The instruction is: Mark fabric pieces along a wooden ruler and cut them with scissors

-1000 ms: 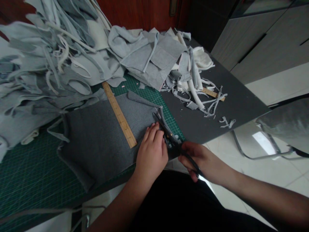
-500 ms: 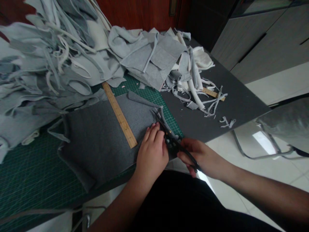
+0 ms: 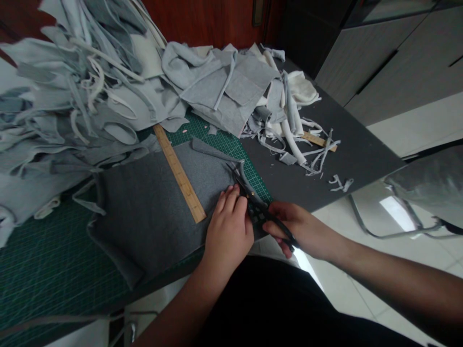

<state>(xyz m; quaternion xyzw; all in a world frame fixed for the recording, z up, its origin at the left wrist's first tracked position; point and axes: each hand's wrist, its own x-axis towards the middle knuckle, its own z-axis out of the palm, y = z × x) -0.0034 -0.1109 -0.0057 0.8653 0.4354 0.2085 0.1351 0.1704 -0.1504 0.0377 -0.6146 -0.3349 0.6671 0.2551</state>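
A piece of dark grey fabric (image 3: 144,202) lies spread on the green cutting mat (image 3: 47,260), its edges curling at both ends. My left hand (image 3: 228,224) rests on the fabric's near right part, fingers laid flat and side by side. Black scissors (image 3: 277,220) are gripped by their handles in my right hand (image 3: 296,229). Their blades point up and left at the fabric's right edge, just beyond my left fingertips, where a narrow strip (image 3: 248,179) curls away. Left of my left hand, a wooden ruler (image 3: 180,173) lies across the fabric.
A big heap of grey and white fabric pieces (image 3: 119,91) covers the back left of the table. Thin scraps and a second ruler (image 3: 318,140) lie at the right on the dark tabletop (image 3: 354,144). A chair (image 3: 427,193) stands beyond the table's right edge.
The scissor handles in my right hand have shifted slightly up and left and look closer together. My left hand, the fabric and the ruler stay almost the same.
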